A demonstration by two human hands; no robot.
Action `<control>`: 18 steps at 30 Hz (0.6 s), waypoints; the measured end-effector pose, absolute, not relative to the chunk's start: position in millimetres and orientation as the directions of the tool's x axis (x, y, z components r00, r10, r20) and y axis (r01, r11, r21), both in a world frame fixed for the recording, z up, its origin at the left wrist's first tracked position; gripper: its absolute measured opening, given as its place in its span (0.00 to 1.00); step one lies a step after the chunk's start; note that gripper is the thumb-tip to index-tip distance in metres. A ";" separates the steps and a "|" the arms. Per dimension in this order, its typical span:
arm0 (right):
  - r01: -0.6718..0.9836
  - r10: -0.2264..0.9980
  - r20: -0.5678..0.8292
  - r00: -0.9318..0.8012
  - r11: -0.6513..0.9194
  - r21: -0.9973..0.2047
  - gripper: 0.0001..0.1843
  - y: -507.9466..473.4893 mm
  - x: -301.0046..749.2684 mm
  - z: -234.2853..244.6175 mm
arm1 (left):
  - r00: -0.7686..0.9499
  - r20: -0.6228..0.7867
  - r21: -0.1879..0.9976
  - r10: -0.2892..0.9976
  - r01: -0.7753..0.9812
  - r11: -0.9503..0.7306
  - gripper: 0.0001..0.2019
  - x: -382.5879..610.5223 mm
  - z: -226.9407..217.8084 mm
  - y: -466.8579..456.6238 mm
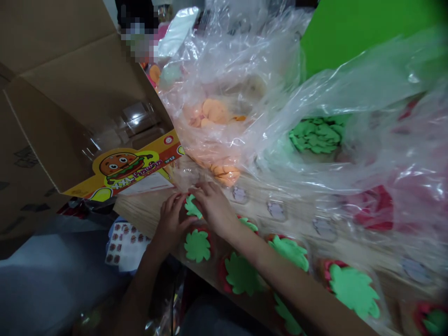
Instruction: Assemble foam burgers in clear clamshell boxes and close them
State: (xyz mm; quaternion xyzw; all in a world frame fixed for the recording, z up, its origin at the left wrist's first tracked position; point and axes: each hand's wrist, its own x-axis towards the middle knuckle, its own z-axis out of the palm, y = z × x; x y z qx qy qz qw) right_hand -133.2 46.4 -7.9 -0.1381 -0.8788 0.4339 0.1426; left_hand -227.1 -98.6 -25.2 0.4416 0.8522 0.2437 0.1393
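Note:
My left hand (172, 215) is curled round the left side of a small clear container holding a green lettuce-shaped piece (192, 206). My right hand (214, 205) bends over the far right side of it, its fingertips at the rim and partly hidden. Just in front of my hands sits a similar container with a green leaf piece (198, 245) over a red layer. Under and beside my right forearm stand several more, among them a leaf-topped one (289, 252) and another (354, 288) farther right.
An open cardboard display box (140, 175) with a burger print holds clear containers. Plastic bags contain green leaf pieces (317, 135) and orange pieces (214, 112). Small clear lids or trays (276, 210) line the wooden table. A sticker sheet (126, 242) lies beyond its left edge.

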 end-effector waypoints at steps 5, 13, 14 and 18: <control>0.072 0.285 0.239 -0.928 0.768 -0.636 0.09 47.9 -113.9 -1.4 | -0.551 -0.048 0.516 0.833 0.701 0.493 0.25 -219.1 -23.8 -101.5; 0.095 0.337 0.543 -0.769 0.900 -0.425 0.19 115.6 -110.3 70.3 | -0.240 0.403 0.431 0.883 0.901 0.048 0.22 -198.7 71.3 -23.1; 0.165 0.358 0.542 -0.760 0.914 -0.371 0.20 133.5 -116.5 79.2 | -0.217 0.451 0.417 0.866 0.909 0.010 0.21 -201.3 83.5 0.1; 0.365 0.381 0.176 -0.908 0.924 -0.118 0.23 192.3 -129.7 82.5 | -0.383 0.081 0.179 0.920 0.914 0.365 0.20 -222.8 88.0 80.0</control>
